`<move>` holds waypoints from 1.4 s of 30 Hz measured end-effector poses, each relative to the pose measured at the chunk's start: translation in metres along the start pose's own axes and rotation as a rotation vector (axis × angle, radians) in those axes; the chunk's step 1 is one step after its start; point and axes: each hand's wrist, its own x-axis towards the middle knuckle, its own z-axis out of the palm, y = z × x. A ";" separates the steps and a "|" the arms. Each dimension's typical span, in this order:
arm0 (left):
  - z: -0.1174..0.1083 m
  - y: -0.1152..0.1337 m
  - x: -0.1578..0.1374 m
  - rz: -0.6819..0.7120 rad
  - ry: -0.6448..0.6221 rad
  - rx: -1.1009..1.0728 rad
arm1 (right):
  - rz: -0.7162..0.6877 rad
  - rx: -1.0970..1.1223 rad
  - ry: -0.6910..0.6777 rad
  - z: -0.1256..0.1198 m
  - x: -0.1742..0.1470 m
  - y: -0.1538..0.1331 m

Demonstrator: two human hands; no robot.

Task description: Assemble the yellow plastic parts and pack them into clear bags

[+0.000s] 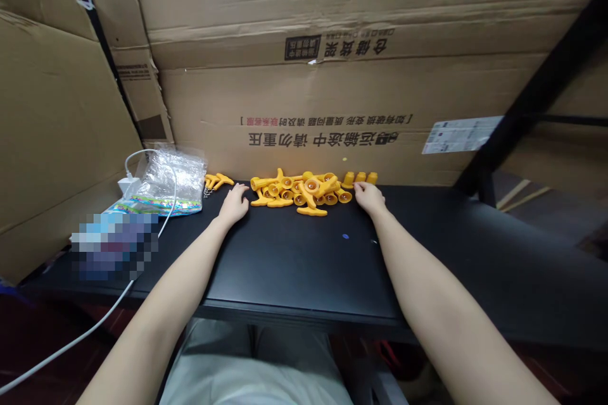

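Note:
My left hand rests on the black table, fingers apart and holding nothing. It lies between several yellow T-shaped handles with small metal screws on its left and a heap of yellow parts on its right. The heap mixes T-shaped handles with hollow, cup-like pieces, some tipped to show their inside. Three yellow cups stand upside down in a row against the cardboard. My right hand is at the front of this row, fingers drawn together beside the leftmost cup. Whatever its fingertips pinch is hidden.
Cardboard sheets wall in the back and left of the black table. A clear plastic bag, a white charger and its cable lie at left. A blue disc lies near the middle. A black post slants at right.

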 end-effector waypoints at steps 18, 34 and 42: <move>-0.008 0.004 0.000 0.057 0.064 -0.052 | -0.154 0.055 0.072 0.013 -0.029 -0.048; -0.034 0.026 -0.009 0.298 0.223 -0.017 | -0.943 0.040 0.411 -0.033 -0.074 -0.096; -0.034 0.035 -0.010 0.394 0.194 0.020 | -1.220 -0.031 0.284 -0.018 -0.111 -0.130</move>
